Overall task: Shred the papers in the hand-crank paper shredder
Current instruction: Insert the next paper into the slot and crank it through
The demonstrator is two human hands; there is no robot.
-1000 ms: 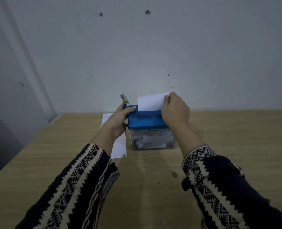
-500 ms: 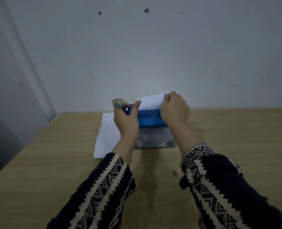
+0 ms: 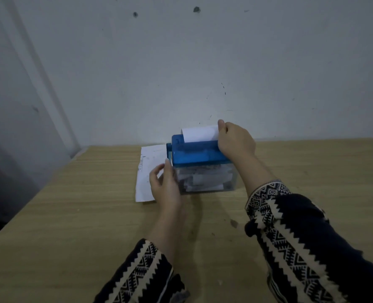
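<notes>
The left hand (image 3: 165,186) has dropped beside the shredder (image 3: 199,154), fingers curled, hold unclear; the right hand (image 3: 235,141) still pinches the paper (image 3: 199,133).

Light wooden table (image 3: 72,215) against scuffed white wall (image 3: 181,62); dim light.

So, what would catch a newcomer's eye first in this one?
The blue hand-crank shredder stands at the far side of the wooden table. A white sheet is upright in its slot, pinched at its right edge by the right hand. The left hand sits at the shredder's left side, over another paper lying flat.
</notes>
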